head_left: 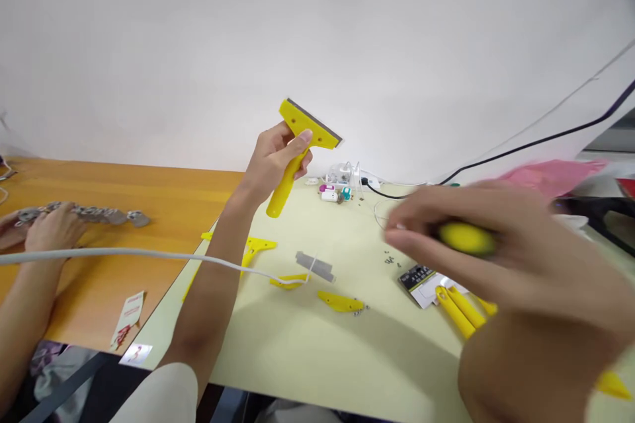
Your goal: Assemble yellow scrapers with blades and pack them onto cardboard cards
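Observation:
My left hand (280,157) is closed round the neck of a yellow scraper (282,195), raised above the table with its head up. A dark blade edge shows along the scraper's head, and its face has two screw holes. My right hand (501,244) is close to the camera at the right, blurred, its fingers curled round a yellow-ended handle (466,238). The rest of that handle is hidden. Below lie grey blades (316,267), a yellow clamp plate (340,301), another yellow plate (286,282) and small screws (389,259).
Yellow handles (455,312) lie by a printed card (419,284) at the right. A white cable (149,252) crosses the view. A power strip (347,175) stands against the wall. At the left, another person's hands (54,231) hold a string of grey pieces (99,214) on the orange table (163,198).

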Action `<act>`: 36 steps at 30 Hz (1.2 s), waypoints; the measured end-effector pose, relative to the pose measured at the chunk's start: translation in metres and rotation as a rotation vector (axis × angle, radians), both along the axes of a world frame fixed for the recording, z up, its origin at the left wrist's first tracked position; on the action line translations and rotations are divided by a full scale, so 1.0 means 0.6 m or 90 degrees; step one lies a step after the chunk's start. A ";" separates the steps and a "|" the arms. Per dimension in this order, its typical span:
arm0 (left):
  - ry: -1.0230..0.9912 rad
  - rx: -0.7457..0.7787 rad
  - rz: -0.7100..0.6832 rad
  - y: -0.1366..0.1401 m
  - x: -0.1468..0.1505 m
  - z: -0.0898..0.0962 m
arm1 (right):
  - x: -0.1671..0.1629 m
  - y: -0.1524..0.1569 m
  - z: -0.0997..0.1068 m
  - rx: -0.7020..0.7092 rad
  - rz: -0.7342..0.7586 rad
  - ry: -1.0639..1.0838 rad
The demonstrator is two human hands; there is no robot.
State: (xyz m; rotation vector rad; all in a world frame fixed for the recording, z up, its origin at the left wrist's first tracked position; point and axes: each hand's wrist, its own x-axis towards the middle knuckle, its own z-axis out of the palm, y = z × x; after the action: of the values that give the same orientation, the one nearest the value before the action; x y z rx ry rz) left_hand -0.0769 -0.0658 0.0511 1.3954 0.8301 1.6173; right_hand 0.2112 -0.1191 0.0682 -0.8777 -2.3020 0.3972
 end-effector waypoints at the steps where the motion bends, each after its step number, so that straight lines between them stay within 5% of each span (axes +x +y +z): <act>1: 0.013 -0.001 -0.009 0.000 -0.005 -0.001 | -0.015 0.022 -0.012 -0.072 0.044 -0.083; 4: 0.071 0.019 -0.047 -0.001 -0.019 -0.008 | -0.054 0.101 -0.072 -0.299 0.092 -0.311; 8: 0.133 0.045 -0.022 -0.003 -0.028 -0.011 | -0.057 0.153 -0.165 -0.437 0.022 -0.445; 16: 0.132 -0.007 -0.175 -0.007 -0.021 -0.007 | -0.023 0.057 -0.243 -0.472 0.075 -0.455; 19: 0.066 0.011 -0.141 0.002 -0.023 -0.027 | -0.020 0.031 -0.250 -0.466 0.051 -0.424; 22: 0.143 0.089 -0.109 0.004 -0.019 -0.035 | -0.017 0.022 -0.252 -0.477 0.037 -0.404; 29: 0.366 0.064 -0.243 -0.025 0.012 -0.011 | -0.016 0.018 -0.258 -0.441 0.003 -0.435; 32: 0.334 0.043 -0.294 -0.015 0.028 -0.020 | -0.009 0.022 -0.229 -0.408 -0.037 -0.401; 36: 0.219 -0.024 -0.290 0.024 0.046 -0.050 | 0.003 0.040 -0.140 -0.283 -0.082 -0.271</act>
State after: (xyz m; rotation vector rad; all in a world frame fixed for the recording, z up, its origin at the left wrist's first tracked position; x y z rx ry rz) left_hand -0.0492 -0.0513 0.0211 1.7149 0.6636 1.0275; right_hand 0.2130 -0.0953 -0.0157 -1.4372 -2.5629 0.7434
